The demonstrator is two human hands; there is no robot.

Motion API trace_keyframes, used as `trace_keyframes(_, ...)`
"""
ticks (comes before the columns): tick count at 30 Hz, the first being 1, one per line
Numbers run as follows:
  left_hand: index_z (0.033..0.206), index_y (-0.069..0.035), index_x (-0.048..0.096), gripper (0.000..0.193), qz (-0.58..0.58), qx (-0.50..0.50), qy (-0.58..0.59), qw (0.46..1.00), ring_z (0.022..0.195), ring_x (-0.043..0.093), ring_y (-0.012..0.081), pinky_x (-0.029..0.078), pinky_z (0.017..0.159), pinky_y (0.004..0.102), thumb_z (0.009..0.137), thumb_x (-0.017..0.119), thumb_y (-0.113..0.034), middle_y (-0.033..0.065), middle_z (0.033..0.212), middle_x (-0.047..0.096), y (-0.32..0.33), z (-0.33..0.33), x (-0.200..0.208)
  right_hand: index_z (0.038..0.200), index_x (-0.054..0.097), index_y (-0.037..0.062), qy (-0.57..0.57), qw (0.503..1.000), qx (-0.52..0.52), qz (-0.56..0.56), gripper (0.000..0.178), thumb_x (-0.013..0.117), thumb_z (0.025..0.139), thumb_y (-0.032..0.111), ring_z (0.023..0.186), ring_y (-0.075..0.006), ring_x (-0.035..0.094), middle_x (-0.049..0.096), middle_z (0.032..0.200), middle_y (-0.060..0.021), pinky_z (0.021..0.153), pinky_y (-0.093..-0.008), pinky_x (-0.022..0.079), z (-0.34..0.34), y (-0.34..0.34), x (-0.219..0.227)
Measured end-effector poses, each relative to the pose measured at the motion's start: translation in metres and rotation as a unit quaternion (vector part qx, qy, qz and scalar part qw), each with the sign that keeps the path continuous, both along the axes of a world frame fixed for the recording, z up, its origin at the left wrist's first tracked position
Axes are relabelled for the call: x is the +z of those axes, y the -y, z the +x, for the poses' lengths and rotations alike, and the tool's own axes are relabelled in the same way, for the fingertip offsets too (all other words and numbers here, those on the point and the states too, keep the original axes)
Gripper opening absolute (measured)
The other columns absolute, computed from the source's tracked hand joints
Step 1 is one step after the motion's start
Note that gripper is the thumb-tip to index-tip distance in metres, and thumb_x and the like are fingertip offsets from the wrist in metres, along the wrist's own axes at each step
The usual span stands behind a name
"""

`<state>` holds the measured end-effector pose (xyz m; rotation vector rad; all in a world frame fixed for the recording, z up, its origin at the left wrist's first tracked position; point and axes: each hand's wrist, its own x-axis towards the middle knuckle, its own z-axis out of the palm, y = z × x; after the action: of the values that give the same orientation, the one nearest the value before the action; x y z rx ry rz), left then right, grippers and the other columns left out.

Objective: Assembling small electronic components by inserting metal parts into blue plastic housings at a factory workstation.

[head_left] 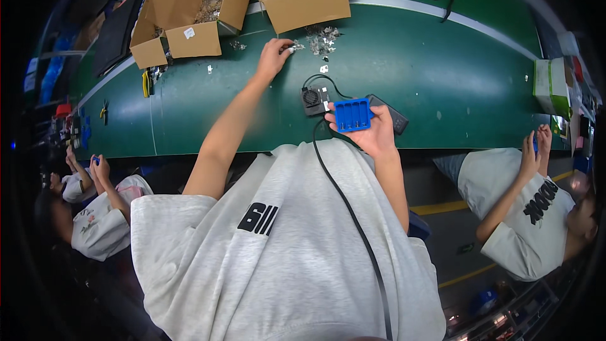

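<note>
My right hand (pixel 377 132) is closed round a small blue plastic battery holder (pixel 352 115), with several long slots facing up and small metal bits at their near ends. My left hand (pixel 273 60) reaches far forward over the green table, its fingertips pinched together at a few small silvery metal pieces (pixel 298 46). What sits between those fingertips is too small to make out. Just right of it lies a larger scatter of metal pieces (pixel 323 42). A black device with a round grille (pixel 310 100) lies left of the battery holder, and a dark flat box (pixel 392 117) lies partly behind my right hand.
Open cardboard boxes (pixel 307 9) of small metal parts line the table's far side. Yellow-handled pliers (pixel 146 83) lie at left, and a green-and-white box (pixel 551 88) stands at right. A black cable (pixel 350 205) hangs across my shirt. Co-workers (pixel 524 208) sit on both sides.
</note>
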<state>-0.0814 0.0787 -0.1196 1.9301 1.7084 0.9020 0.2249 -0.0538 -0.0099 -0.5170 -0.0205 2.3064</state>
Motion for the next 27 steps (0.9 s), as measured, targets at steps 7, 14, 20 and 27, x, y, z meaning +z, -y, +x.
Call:
trace_keyframes(7, 0.097, -0.007, 0.065, 0.02, -0.002, -0.097, -0.058, 0.994, 0.086, 0.057, 0.0297, 0.047, 0.079, 0.0382, 0.08, 0.063, -0.015, 0.0126, 0.086, 0.057, -0.021, 0.002, -0.007, 0.126, 0.044, 0.0004, -0.024, 0.998, -0.048, -0.017, 0.057, 0.047, 0.081, 0.035, 0.119, -0.0477, 0.045, 0.04, 0.135, -0.0294, 0.098, -0.0609, 0.037, 0.0, 0.0, 0.007)
trace_keyframes(14, 0.102, -0.003, 0.061, 0.02, 0.054, -0.113, -0.116, 0.985, 0.089, 0.059, 0.0295, 0.048, 0.08, 0.0348, 0.085, 0.062, -0.014, 0.0144, 0.096, 0.058, -0.015, -0.01, -0.003, 0.125, 0.045, -0.0048, -0.089, 0.996, -0.023, 0.005, 0.057, 0.044, 0.091, 0.04, 0.105, -0.0352, 0.058, 0.054, 0.123, -0.0219, 0.085, -0.0499, 0.047, -0.013, -0.01, -0.016)
trace_keyframes(20, 0.097, -0.001, 0.06, 0.013, 0.037, -0.123, -0.086, 0.988, 0.086, 0.057, 0.0334, 0.047, 0.075, 0.0378, 0.087, 0.059, -0.01, 0.0161, 0.092, 0.057, -0.013, 0.015, 0.009, 0.128, 0.043, -0.0002, -0.012, 0.998, -0.047, 0.031, 0.05, 0.047, 0.092, 0.036, 0.106, -0.0301, 0.058, 0.055, 0.123, -0.0149, 0.086, -0.0437, 0.047, 0.002, -0.001, -0.009)
trace_keyframes(27, 0.088, 0.0, 0.057, 0.015, -0.151, 0.002, 0.229, 0.962, 0.064, 0.057, 0.0171, 0.046, 0.056, 0.0321, 0.087, 0.055, -0.015, 0.0069, 0.069, 0.057, 0.042, 0.043, 0.039, 0.121, 0.049, -0.0034, 0.059, 0.994, -0.093, 0.013, 0.038, 0.054, 0.092, 0.022, 0.103, -0.0326, 0.059, 0.058, 0.115, -0.0212, 0.09, -0.0493, 0.048, -0.017, -0.004, 0.002)
